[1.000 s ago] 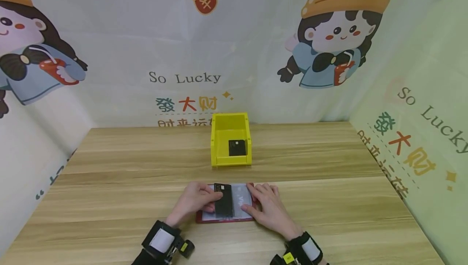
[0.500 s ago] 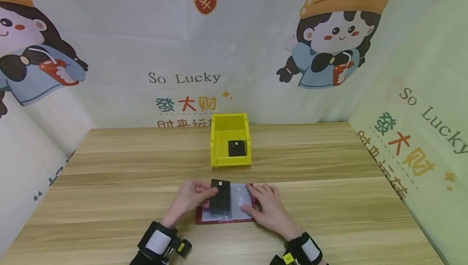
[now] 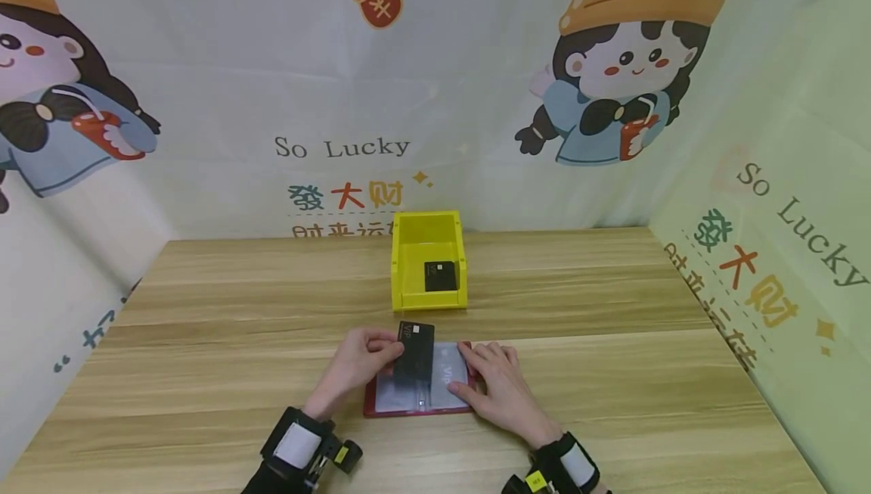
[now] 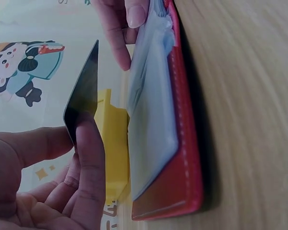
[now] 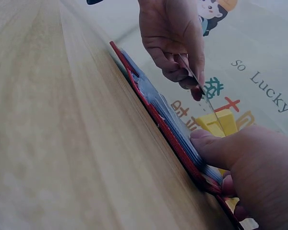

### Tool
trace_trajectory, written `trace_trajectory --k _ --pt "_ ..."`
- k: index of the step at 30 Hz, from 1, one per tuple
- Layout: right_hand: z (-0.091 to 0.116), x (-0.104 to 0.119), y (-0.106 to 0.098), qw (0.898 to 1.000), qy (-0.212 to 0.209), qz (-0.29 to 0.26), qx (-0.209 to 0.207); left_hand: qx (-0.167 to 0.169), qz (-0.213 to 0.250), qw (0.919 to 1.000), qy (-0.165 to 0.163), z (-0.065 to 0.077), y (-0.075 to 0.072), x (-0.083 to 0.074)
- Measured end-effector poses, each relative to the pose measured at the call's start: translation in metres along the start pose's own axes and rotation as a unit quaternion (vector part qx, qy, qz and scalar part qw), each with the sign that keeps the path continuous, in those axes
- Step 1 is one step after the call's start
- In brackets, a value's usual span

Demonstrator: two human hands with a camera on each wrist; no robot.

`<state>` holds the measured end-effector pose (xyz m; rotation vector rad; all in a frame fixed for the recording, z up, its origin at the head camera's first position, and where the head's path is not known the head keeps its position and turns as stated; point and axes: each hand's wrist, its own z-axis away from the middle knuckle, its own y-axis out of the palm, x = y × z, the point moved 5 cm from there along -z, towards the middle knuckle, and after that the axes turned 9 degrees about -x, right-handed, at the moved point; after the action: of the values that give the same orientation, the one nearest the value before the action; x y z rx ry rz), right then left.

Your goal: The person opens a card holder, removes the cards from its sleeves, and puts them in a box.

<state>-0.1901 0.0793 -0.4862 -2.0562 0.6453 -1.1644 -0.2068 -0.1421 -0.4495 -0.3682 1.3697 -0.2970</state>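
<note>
A surface [image 3: 599, 282] finished in pale wood grain, its brown streaks running from side to side, carries an open-topped yellow bin [image 3: 430, 302] at its far edge, near the middle. Apart from it, on the near side, a red-covered card holder [image 3: 445, 397] lies spread open, its clear sleeves facing up and pale stitching lining its cover.

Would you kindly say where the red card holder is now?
The card holder lies open on the table, lower centre in the head view, nearer than the yellow bin, with the right hand on its right edge.
</note>
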Motion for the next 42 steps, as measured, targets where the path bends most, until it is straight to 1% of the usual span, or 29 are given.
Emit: trace_trajectory --k 4,10,13,16,21,28,35,40,42 --pt "0.0 0.0 0.0 1.0 0.01 -0.004 0.008 -0.005 0.011 0.9999 0.0 -0.001 0.001 -0.004" --pt "0.0 0.0 -0.001 1.0 0.013 -0.004 0.009 0.001 0.048 0.9987 0.018 -0.005 0.001 -0.009" --pt "0.001 -0.001 0.0 1.0 0.01 -0.003 0.007 -0.004 0.048 0.9985 0.026 -0.008 0.0 -0.014" --pt "0.001 -0.001 0.0 1.0 0.009 -0.004 0.007 -0.012 0.039 0.9984 0.04 -0.011 0.0 -0.021" --pt "0.001 -0.003 0.001 1.0 0.006 -0.005 0.006 -0.036 0.024 0.9974 0.057 -0.022 0.003 -0.029" --pt "0.002 -0.002 0.0 1.0 0.003 -0.009 0.01 -0.08 -0.018 0.991 0.106 -0.039 0.011 -0.044" --pt "0.001 -0.001 0.0 1.0 0.02 -0.008 0.023 -0.106 -0.045 0.9868 0.114 -0.056 0.019 -0.056" --pt "0.0 -0.001 0.0 0.999 0.023 -0.007 0.024 -0.138 -0.048 0.9796 0.138 -0.066 0.023 -0.064" --pt "0.0 0.0 0.0 0.999 0.025 -0.011 0.025 -0.154 -0.057 0.9741 0.155 -0.069 0.024 -0.069"
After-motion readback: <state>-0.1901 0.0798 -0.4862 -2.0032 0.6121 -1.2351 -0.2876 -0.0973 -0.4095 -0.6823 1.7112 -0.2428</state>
